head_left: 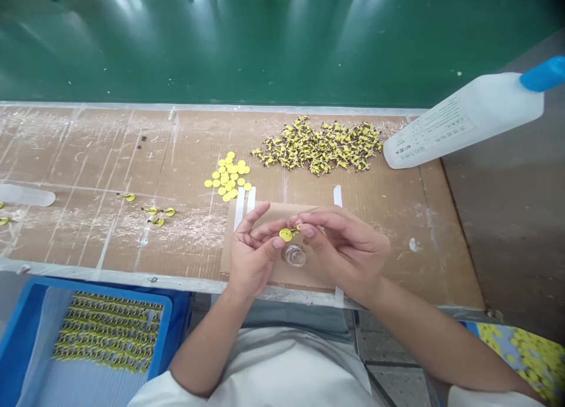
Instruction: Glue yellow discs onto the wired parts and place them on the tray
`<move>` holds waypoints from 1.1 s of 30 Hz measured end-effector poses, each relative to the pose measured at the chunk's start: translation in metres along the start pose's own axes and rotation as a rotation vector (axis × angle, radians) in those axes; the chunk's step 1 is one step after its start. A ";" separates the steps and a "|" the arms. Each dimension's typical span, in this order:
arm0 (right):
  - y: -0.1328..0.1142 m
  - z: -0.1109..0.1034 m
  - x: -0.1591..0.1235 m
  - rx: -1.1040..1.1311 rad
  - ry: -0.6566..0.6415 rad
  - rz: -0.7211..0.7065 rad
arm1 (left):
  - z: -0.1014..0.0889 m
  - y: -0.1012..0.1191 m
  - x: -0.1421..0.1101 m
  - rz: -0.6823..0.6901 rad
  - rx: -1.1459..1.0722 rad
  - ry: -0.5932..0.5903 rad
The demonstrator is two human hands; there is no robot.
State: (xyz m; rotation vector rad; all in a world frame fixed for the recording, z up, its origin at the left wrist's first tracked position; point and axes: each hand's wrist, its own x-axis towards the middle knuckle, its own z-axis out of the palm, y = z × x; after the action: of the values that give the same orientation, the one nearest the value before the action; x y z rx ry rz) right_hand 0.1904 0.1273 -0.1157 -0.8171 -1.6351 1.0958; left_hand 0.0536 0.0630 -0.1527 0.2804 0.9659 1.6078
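Note:
My left hand (pixel 252 251) pinches a small yellow disc (pixel 285 234) between thumb and fingertips. My right hand (pixel 342 245) meets it from the right, its fingers pinched on a tiny yellow and black part (pixel 296 229) held against the disc. Both hands hover over a small clear glass dish (pixel 295 256) that sits on a taped cardboard square (pixel 282 213). Beyond the hands lie a small cluster of loose yellow discs (pixel 228 176) and a long heap of yellow and black parts (pixel 320 146).
A white squeeze bottle (pixel 463 120) with a blue cap lies tilted at the right. Three assembled pieces (pixel 158 213) sit at the left on the cardboard-covered bench (pixel 88 160). A blue tray (pixel 26 330) of lined-up pieces is at lower left. A green conveyor belt (pixel 265 42) runs behind.

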 end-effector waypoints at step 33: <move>0.002 0.001 0.001 -0.070 -0.024 -0.167 | 0.003 0.004 -0.001 0.010 -0.059 -0.034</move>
State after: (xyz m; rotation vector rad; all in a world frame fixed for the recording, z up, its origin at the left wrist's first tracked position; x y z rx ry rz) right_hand 0.1895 0.1284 -0.1172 -0.7003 -1.7365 0.9387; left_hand 0.0531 0.0636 -0.1482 0.2710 0.8907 1.6327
